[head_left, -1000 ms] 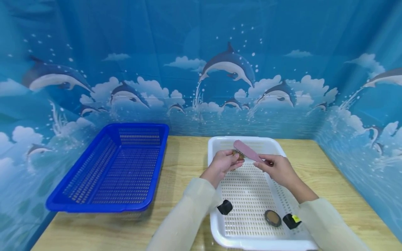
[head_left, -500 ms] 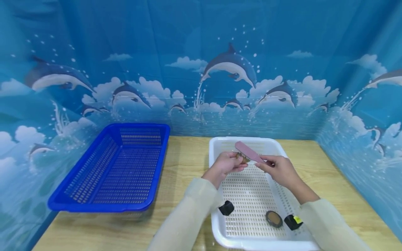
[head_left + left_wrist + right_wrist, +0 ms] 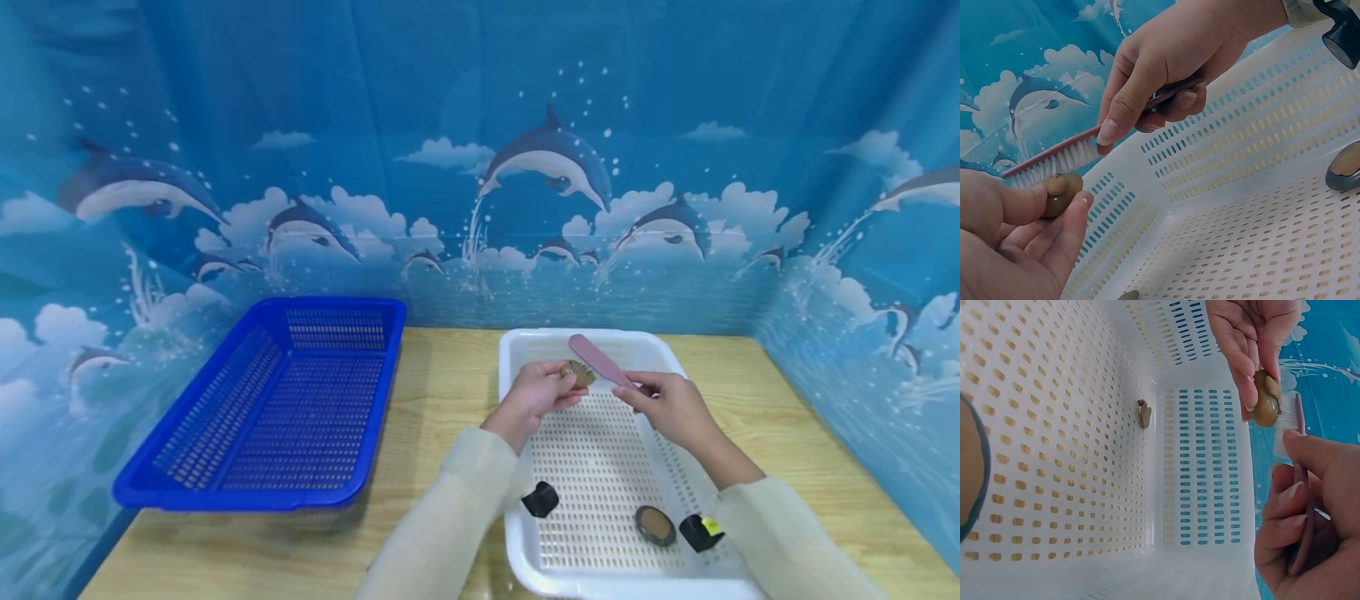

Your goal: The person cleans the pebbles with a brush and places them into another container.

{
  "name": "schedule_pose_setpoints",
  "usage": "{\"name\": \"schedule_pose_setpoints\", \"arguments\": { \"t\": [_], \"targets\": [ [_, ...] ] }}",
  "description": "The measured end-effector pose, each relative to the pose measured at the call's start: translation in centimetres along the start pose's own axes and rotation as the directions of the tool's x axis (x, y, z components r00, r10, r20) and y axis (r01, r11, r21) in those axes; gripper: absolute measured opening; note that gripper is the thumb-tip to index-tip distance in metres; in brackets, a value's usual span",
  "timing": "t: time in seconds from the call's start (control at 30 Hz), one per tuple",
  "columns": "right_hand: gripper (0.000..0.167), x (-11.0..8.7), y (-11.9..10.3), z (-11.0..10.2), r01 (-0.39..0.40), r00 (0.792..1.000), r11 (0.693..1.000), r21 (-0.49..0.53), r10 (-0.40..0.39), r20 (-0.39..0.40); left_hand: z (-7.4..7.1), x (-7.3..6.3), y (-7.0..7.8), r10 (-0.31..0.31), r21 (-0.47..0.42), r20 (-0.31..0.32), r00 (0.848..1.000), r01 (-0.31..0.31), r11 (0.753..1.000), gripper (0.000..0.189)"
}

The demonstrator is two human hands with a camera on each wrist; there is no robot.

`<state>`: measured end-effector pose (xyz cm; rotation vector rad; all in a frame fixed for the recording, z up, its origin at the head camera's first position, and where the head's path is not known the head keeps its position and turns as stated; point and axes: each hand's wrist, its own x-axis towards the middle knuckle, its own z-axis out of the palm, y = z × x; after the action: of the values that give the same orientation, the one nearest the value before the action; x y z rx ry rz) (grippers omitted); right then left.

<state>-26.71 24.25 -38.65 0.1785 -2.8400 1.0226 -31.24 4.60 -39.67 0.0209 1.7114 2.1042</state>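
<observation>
My left hand [image 3: 532, 390] pinches a glossy olive-brown snail shell [image 3: 1266, 403] between thumb and fingers, above the far part of a white basket [image 3: 517, 575]. My right hand [image 3: 667, 406] grips the handle of a pink brush [image 3: 596, 357] with white bristles [image 3: 1063, 161]. In the left wrist view the bristles reach right to the snail shell, while the right hand's thumb [image 3: 1113, 125] lies along the brush. The brush head stands tilted, its pink back turned up in the head view.
A round dark-rimmed piece with a tan face [image 3: 655, 526] lies in the white basket, and a small brown piece [image 3: 1145, 415] lies near its wall. To the left stands a blue basket [image 3: 375, 417] on the wooden table [image 3: 431, 392]. A dolphin-print curtain [image 3: 465, 167] hangs behind.
The brush has moved across the snail shell, down over it and then up and off to the right. The left hand keeps its hold with a slight shift of the shell.
</observation>
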Motion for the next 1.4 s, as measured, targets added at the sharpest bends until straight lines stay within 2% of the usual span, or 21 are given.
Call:
{"name": "schedule_pose_setpoints", "arguments": {
  "t": [0.67,0.9,1.4],
  "targets": [
    [0.045,-0.08,-0.2,0.05,0.045,0.999,0.999,0.013,-0.045,-0.016,0.05,0.35,0.1,-0.008,-0.031,-0.063,0.998,0.006,1.0,0.035],
    [0.047,0.02,-0.11,0.15,0.06,0.998,0.998,0.03,-0.06,0.003,0.04,0.28,0.12,-0.011,-0.014,-0.063,0.998,0.01,1.0,0.036],
    [0.05,-0.16,-0.3,0.06,0.063,0.998,0.998,0.023,-0.064,0.026,0.19,0.05,0.02,-0.014,0.151,-0.011,1.0,0.016,0.988,0.031]
  ]
}}
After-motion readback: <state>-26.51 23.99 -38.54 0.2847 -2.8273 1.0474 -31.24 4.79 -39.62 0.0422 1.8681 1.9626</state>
